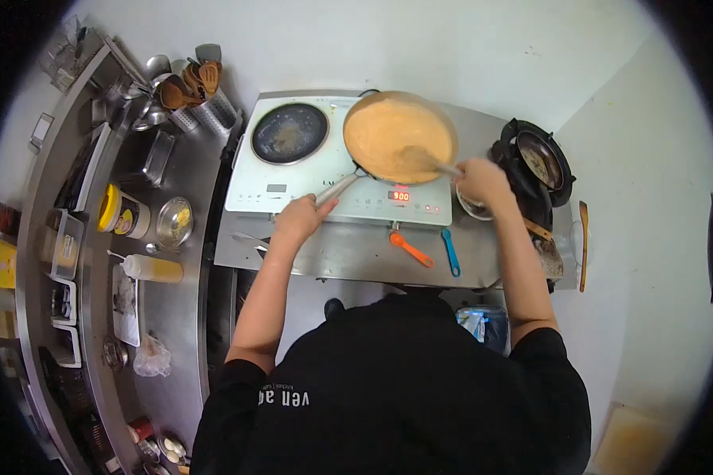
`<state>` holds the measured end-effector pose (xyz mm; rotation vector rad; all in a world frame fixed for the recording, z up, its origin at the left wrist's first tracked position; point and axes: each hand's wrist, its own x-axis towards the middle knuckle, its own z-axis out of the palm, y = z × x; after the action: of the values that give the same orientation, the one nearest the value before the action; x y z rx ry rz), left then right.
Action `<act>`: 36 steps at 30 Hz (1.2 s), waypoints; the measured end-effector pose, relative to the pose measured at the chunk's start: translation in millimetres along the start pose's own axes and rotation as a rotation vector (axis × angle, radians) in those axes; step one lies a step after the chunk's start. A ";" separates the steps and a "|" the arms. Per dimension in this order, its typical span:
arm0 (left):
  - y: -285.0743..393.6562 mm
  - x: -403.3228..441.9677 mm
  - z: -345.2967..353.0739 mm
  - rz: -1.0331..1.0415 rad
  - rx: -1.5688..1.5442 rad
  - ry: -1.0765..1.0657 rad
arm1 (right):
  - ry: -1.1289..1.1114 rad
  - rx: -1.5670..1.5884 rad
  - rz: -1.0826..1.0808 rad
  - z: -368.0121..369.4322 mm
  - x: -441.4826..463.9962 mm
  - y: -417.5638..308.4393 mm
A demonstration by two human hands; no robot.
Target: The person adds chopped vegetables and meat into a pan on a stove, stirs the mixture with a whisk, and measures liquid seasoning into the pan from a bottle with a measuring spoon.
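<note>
My left hand [299, 218] is wrapped round the long metal handle [337, 190] of a frying pan [454, 131]. An orange, creamy sauce [392, 131] fills the pan, which sits on the right side of a white double induction cooktop [293, 178]. My right hand [483, 184] grips the handle of what looks like a whisk [421, 158]; its head is in the sauce and smeared by motion. Partly under my right forearm is a small bowl [472, 208]. The cooktop's red display [400, 195] reads 900.
Measuring spoons, one orange [412, 249] and one blue [451, 253], lie in front of the cooktop. Dark pans [540, 162] are stacked at the right. The left counter holds a utensil holder [215, 111], a yellow-lidded tub [124, 212], a squeeze bottle [154, 269] and a metal bowl [174, 222].
</note>
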<state>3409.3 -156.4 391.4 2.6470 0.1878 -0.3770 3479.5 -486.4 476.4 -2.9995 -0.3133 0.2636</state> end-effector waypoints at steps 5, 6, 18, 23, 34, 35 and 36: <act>3.2 -3.6 0.7 -0.005 -0.024 -0.001 | 0.037 -0.060 0.052 39.9 44.2 -6.2; 0.9 -1.2 -1.2 -0.010 -0.016 -0.002 | 0.134 0.024 -0.016 46.7 49.3 -10.1; 1.2 -0.9 -0.9 -0.032 -0.001 0.006 | 0.083 0.015 -0.053 28.7 18.7 4.3; 0.9 -1.5 4.3 -0.008 -0.030 0.013 | -0.022 -0.071 0.139 2.7 37.8 7.0; 2.0 -4.3 2.4 0.006 -0.016 0.033 | -0.052 -0.043 0.152 25.3 47.0 2.6; 2.1 -2.6 0.5 0.007 -0.002 0.042 | 0.003 -0.028 0.075 41.2 54.0 -3.9; 3.8 -2.2 -2.5 0.008 -0.005 0.054 | 0.061 -0.011 -0.004 45.9 57.3 -9.7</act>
<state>3408.5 -158.7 395.8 2.6544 0.1950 -0.3019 3524.4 -460.4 423.6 -3.0103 -0.3153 0.1696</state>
